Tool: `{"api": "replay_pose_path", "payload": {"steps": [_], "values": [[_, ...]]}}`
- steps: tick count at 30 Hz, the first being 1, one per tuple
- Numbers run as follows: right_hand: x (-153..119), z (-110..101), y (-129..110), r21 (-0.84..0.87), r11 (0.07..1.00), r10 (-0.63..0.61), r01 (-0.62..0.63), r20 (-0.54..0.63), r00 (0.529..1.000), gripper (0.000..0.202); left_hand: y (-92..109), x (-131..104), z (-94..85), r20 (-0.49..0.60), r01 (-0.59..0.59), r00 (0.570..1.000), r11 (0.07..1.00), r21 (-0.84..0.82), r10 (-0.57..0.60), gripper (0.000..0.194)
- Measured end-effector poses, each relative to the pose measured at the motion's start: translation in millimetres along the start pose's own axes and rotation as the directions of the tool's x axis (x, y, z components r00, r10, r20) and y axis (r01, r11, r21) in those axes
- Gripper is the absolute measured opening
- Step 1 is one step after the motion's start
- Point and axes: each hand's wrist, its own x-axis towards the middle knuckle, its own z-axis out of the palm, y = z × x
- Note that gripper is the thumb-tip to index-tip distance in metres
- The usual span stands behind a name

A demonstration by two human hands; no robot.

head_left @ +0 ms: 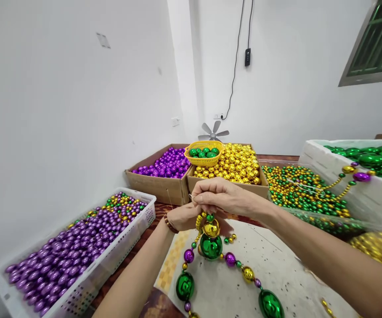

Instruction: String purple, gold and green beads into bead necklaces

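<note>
Both hands meet over the work surface, at the top of a bead necklace (pixel 211 246) of shiny green, gold and purple beads. My left hand (pixel 184 217), with a brown bead bracelet at the wrist, is closed on the necklace just above a gold bead and a large green one. Above it, my right hand (pixel 215 194) pinches a thin pale string (pixel 191 197) with fingertips pressed together. The two strands of the necklace hang down and spread toward the front edge. Part of the left fingers is hidden behind the right hand.
A white crate (pixel 149 210) of purple beads stands left. Behind are cardboard boxes (pixel 157 190) of purple and gold balls, with a yellow basket (pixel 204 161) of green ones on top. At right are a bin of small beads (pixel 296 181) and a white foam box (pixel 310 154). Loose beads (pixel 230 239) lie on the pale mat (pixel 240 282).
</note>
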Motion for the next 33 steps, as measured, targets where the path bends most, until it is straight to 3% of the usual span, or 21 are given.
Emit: {"api": "replay_pose_path", "payload": {"steps": [2,5,8,12,15,17,18,19,20,22,24,26,29,33], "values": [[-1,-2,-1,-0.029,1.0,-0.007,0.007,-0.017,1.0,0.015,-4,7,-4.9,0.103,0.051,0.994,0.998,-0.045,-0.047,0.062],[-3,-7,2,-0.083,0.997,-0.002,-0.002,-0.048,0.999,0.015,-9,10,-5.8,0.171,0.06,0.985,0.986,-0.154,-0.033,0.057],[-5,-13,8,-0.177,0.983,0.036,-0.056,-0.113,0.993,0.015,-8,9,-0.6,0.073,-0.003,0.997,0.993,-0.12,0.012,0.041],[-3,-16,17,-0.394,0.911,0.034,-0.118,-0.212,0.977,0.017,2,6,18.3,-0.163,-0.069,0.98,0.963,0.259,0.114,0.029],[2,-16,22,-0.557,0.827,-0.074,-0.082,-0.252,0.965,0.018,3,6,35.8,-0.358,-0.07,0.875,0.817,0.573,0.327,0.023],[5,-15,23,-0.56,0.826,-0.095,-0.071,-0.263,0.96,0.017,2,7,44.3,-0.435,-0.033,0.784,0.731,0.682,0.442,0.018],[6,-15,24,-0.542,0.838,-0.09,-0.071,-0.264,0.96,0.017,2,7,47.1,-0.458,-0.022,0.76,0.722,0.691,0.461,0.017],[7,-15,24,-0.52,0.851,-0.081,-0.071,-0.264,0.961,0.018,2,7,48.9,-0.467,-0.026,0.764,0.745,0.667,0.445,0.016],[7,-16,24,-0.498,0.864,-0.071,-0.071,-0.26,0.963,0.019,4,7,49.8,-0.459,-0.041,0.796,0.791,0.61,0.395,0.017],[6,-17,23,-0.455,0.888,-0.055,-0.069,-0.253,0.966,0.02,10,7,50.0,-0.383,-0.055,0.893,0.901,0.431,0.238,0.018],[5,-19,22,-0.397,0.916,-0.051,-0.052,-0.245,0.968,0.019,18,5,49.0,-0.284,-0.019,0.954,0.965,0.262,0.096,0.019],[5,-23,19,-0.293,0.956,-0.056,-0.016,-0.239,0.969,0.018,28,4,48.1,-0.24,0.004,0.97,0.985,0.174,0.038,0.022],[8,-31,10,-0.123,0.991,-0.084,0.055,-0.246,0.966,0.015,46,4,47.6,-0.237,-0.027,0.97,0.994,0.108,0.052,0.023],[15,-44,-9,-0.077,0.994,-0.098,0.08,-0.27,0.958,0.016,74,-1,50.3,-0.302,-0.089,0.948,0.995,0.047,0.099,0.025]]}}
